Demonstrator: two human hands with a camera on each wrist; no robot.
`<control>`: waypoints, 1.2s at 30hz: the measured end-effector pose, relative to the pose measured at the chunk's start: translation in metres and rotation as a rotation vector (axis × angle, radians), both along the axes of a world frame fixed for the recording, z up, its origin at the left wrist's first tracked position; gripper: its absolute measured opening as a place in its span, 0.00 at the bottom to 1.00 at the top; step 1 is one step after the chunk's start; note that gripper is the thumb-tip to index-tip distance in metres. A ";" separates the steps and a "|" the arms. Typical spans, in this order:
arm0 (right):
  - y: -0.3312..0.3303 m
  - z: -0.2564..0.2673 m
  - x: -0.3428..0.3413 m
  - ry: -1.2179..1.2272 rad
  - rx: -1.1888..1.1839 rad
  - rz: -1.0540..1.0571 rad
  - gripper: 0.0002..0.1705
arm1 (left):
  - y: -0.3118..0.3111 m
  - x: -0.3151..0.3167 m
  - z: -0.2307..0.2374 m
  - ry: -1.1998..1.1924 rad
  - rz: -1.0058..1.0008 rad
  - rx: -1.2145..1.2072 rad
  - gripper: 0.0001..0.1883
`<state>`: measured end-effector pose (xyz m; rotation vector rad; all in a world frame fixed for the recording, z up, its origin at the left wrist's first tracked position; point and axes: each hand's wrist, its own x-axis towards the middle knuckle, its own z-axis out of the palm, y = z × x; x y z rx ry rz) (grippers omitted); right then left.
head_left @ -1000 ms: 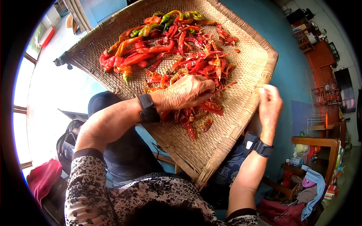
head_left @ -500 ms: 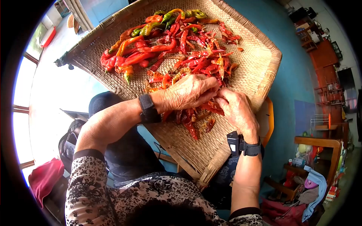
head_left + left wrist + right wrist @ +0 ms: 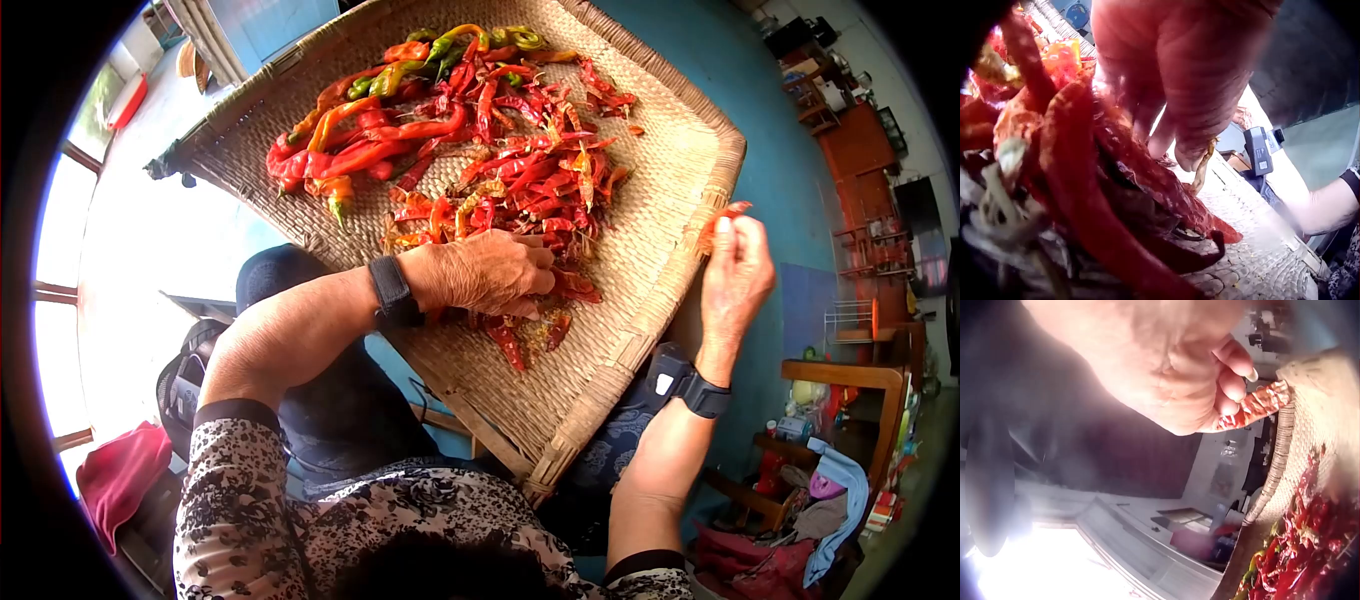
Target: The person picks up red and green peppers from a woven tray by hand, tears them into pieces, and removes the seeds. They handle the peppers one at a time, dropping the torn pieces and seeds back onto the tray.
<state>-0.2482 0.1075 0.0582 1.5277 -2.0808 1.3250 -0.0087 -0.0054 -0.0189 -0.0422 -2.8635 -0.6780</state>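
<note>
A pile of dried red chilies lies on a woven tray. Over its lower part, the left hand reaches with bent fingers, thumb apart from them. In the left wrist view this hand is just above wrinkled red chilies, and a thin dry stem shows at a fingertip; whether it is pinched is unclear. The right hand, beyond the tray's right edge, pinches a dried chili. That chili sticks out from the curled fingers of the right hand in the right wrist view.
Fresher red and orange chilies and green ones occupy the tray's upper left. The tray's near corner is by the person's legs. At the right stands a wooden chair with cloths; a pink cloth is at lower left.
The right hand has moved from beside the left hand out to the right, now with a dried chili in its fingers. The left hand has shifted slightly down and its fingers have spread.
</note>
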 end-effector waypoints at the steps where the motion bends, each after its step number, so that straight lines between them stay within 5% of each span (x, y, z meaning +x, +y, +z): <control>1: 0.003 0.002 -0.008 0.036 -0.024 -0.055 0.07 | 0.000 0.000 0.000 0.009 -0.018 -0.019 0.12; 9: 0.015 -0.005 -0.032 -0.090 0.029 -0.060 0.09 | 0.000 -0.002 -0.002 -0.002 0.000 -0.062 0.09; 12: 0.021 -0.002 -0.036 0.107 0.173 -0.287 0.09 | -0.001 -0.002 -0.006 -0.005 -0.005 -0.089 0.08; 15: 0.020 -0.004 -0.040 0.084 0.164 -0.284 0.11 | -0.001 0.000 -0.005 -0.002 -0.024 -0.108 0.06; 25: -0.002 -0.014 0.033 0.020 0.432 0.383 0.08 | -0.003 -0.004 -0.006 0.017 0.022 -0.162 0.06; 32: -0.008 -0.008 0.042 -0.012 0.442 0.322 0.10 | -0.001 -0.006 0.008 0.098 0.158 -0.052 0.06; 36: -0.008 -0.012 0.049 -0.064 0.499 0.458 0.12 | -0.007 -0.007 0.022 0.191 0.308 0.299 0.07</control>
